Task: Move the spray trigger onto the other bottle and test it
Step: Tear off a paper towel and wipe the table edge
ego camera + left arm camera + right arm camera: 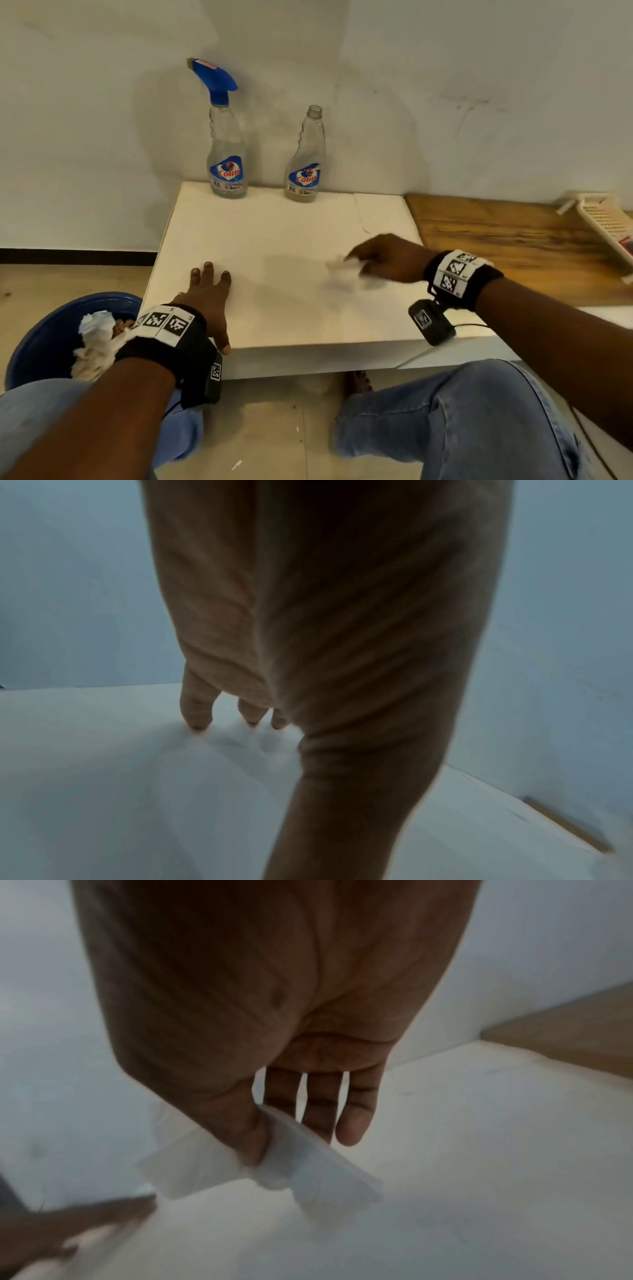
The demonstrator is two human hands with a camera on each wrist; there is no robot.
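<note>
Two clear bottles with blue labels stand at the back of the white table (pixel 260 236), by the wall. The left bottle (pixel 226 150) carries the blue spray trigger (pixel 215 77). The right bottle (pixel 306 161) has an open neck with no cap. My left hand (pixel 209 294) lies flat on the table's front left part, fingers straight (pixel 197 710). My right hand (pixel 383 257) pinches a white tissue (pixel 342 270) between thumb and fingers (pixel 284 1153) and holds it against the tabletop, well in front of the bottles.
A blue bin (pixel 51 335) with crumpled paper sits on the floor at the left. A wooden surface (pixel 507 246) adjoins the table at the right, with a cream plastic rack (pixel 603 219) on it. My knees in jeans are below the table edge.
</note>
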